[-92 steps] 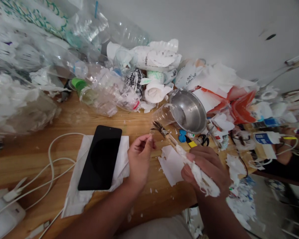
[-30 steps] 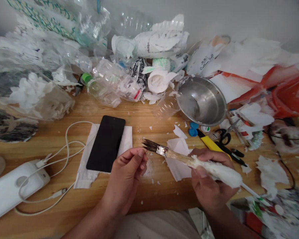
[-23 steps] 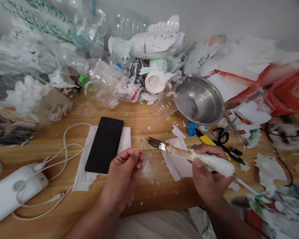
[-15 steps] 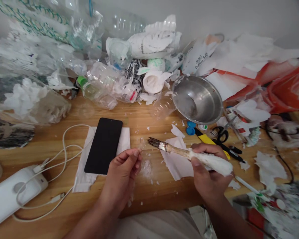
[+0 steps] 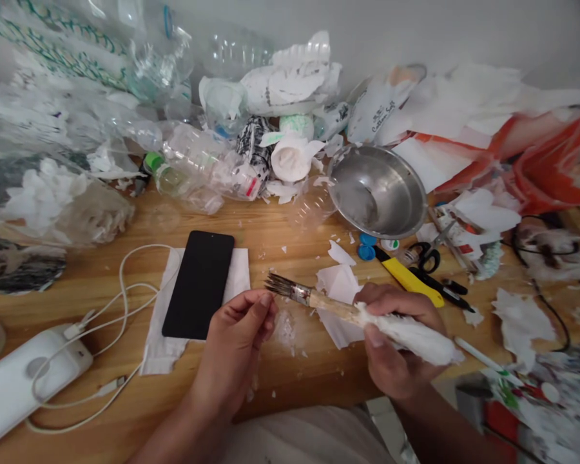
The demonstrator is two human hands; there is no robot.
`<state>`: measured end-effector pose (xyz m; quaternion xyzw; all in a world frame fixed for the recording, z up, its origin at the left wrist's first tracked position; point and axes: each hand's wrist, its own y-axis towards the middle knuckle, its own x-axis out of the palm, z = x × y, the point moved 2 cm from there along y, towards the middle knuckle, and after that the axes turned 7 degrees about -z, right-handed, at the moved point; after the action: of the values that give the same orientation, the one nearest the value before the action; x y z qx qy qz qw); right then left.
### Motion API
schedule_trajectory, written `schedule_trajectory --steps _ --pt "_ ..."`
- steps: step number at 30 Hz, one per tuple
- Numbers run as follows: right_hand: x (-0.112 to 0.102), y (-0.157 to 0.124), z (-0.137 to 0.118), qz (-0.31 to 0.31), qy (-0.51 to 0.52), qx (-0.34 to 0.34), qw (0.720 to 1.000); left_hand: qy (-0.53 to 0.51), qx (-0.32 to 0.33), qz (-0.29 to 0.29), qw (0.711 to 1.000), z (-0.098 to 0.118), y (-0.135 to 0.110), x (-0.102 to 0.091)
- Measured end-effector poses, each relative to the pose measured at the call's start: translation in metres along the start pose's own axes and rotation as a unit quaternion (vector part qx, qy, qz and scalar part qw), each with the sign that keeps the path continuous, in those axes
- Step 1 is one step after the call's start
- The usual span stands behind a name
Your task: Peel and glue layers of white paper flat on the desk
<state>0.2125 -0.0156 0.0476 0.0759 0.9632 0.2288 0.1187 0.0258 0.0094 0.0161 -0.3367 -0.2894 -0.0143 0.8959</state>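
Observation:
My right hand (image 5: 401, 335) is closed around a paintbrush (image 5: 336, 307). The brush points left, with dark bristles, a metal ferrule and a wooden shaft; white paper-like material covers its rear end. My left hand (image 5: 244, 332) is pinched, thumb against forefinger, right beside the bristle tips. Whatever lies between those fingertips is too small to make out. Beneath the brush, torn white paper (image 5: 339, 325) lies on the wooden table (image 5: 309, 380), with a patch of whitish residue left of it. A black smartphone (image 5: 200, 283) rests on folded white tissue (image 5: 162, 354), left of my left hand.
A metal bowl (image 5: 379, 193) stands at the back right. Near it lie blue bottle caps (image 5: 366, 251), a yellow cutter (image 5: 408, 277) and black-handled scissors (image 5: 428, 258). Plastic bottles (image 5: 198, 151) and paper crowd the back. A white power strip (image 5: 33, 374) with cables sits left.
My right hand has brought the brush left and slightly down, so its bristles are now next to my left fingertips. My left hand keeps its pinch, almost in place.

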Motion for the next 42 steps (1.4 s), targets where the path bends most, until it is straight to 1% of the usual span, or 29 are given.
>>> schedule_trajectory --steps 3,5,8,10,11,12,13,14,16,17,18,20,22,25,27,28,29,31,33,35,37,39,40,42 --pt "-0.008 -0.003 0.010 0.025 -0.056 0.011 0.998 -0.002 0.000 0.001 1.000 0.004 -0.001 0.000" --pt "-0.016 -0.001 0.012 0.051 -0.088 0.010 0.995 -0.005 -0.003 0.010 1.000 0.005 0.000 -0.001" --pt "-0.024 0.005 0.005 0.098 -0.114 -0.003 0.989 -0.001 -0.007 0.020 1.000 0.006 0.002 -0.002" --pt "-0.021 0.009 -0.005 0.121 -0.104 -0.026 0.987 0.005 -0.012 0.022 1.000 0.006 0.002 -0.002" --pt "-0.017 0.009 -0.009 0.124 -0.086 -0.041 0.988 0.008 -0.015 0.023 1.000 0.005 0.002 -0.002" --pt "-0.012 0.009 -0.013 0.116 -0.061 -0.054 0.990 0.010 -0.017 0.022 1.000 0.005 0.002 -0.001" --pt "-0.006 0.008 -0.015 0.094 -0.036 -0.060 0.993 0.010 -0.019 0.019 1.000 0.004 0.001 -0.001" --pt "0.000 0.006 -0.016 0.060 -0.016 -0.058 0.996 0.006 -0.018 0.015 1.000 0.004 0.001 0.000" --pt "0.008 0.002 -0.014 0.000 -0.002 -0.037 0.999 -0.008 -0.014 0.007 1.000 0.003 -0.001 0.000" --pt "0.008 0.000 -0.011 -0.013 -0.009 -0.018 1.000 -0.015 -0.012 0.005 1.000 0.003 -0.001 0.000" --pt "0.006 -0.002 -0.008 -0.013 -0.026 -0.001 1.000 -0.018 -0.011 0.005 1.000 0.004 -0.002 0.000" --pt "-0.005 -0.004 0.000 0.017 -0.065 0.020 0.998 -0.014 -0.012 0.008 1.000 0.006 -0.003 -0.002" --pt "-0.019 -0.001 0.006 0.044 -0.099 0.027 0.994 -0.002 -0.016 0.012 1.000 0.009 -0.004 -0.004" --pt "-0.036 0.008 0.004 0.106 -0.127 0.003 0.986 0.008 -0.030 0.019 0.999 0.013 -0.005 -0.006" --pt "-0.038 0.014 -0.004 0.138 -0.122 -0.015 0.983 0.017 -0.037 0.018 0.999 0.014 -0.004 -0.008" --pt "-0.036 0.016 -0.008 0.135 -0.101 -0.017 0.986 0.025 -0.040 0.013 0.999 0.014 -0.003 -0.008" --pt "-0.031 0.016 -0.012 0.118 -0.073 -0.013 0.990 0.033 -0.044 0.006 0.998 0.013 -0.003 -0.008" --pt "-0.018 0.015 -0.017 0.059 -0.024 0.006 0.998 0.051 -0.049 -0.013 0.997 0.013 -0.002 -0.007" --pt "-0.006 0.010 -0.016 0.015 -0.017 0.023 0.999 0.063 -0.047 -0.035 0.996 0.014 -0.002 -0.007" --pt "-0.002 0.005 -0.010 0.008 -0.037 0.038 0.999 0.063 -0.043 -0.049 0.996 0.017 -0.002 -0.007" --pt "-0.007 0.004 -0.004 0.012 -0.049 0.050 0.997 0.052 -0.045 -0.056 0.996 0.021 -0.003 -0.008" --pt "-0.017 0.008 -0.001 0.031 -0.084 0.049 0.995 0.043 -0.045 -0.060 0.996 0.025 -0.004 -0.010" --pt "-0.024 0.012 -0.001 0.053 -0.111 0.042 0.992 0.041 -0.043 -0.060 0.996 0.028 -0.004 -0.011" --pt "-0.038 0.023 -0.007 0.127 -0.166 0.007 0.978 0.044 -0.039 -0.052 0.997 0.032 -0.003 -0.012"
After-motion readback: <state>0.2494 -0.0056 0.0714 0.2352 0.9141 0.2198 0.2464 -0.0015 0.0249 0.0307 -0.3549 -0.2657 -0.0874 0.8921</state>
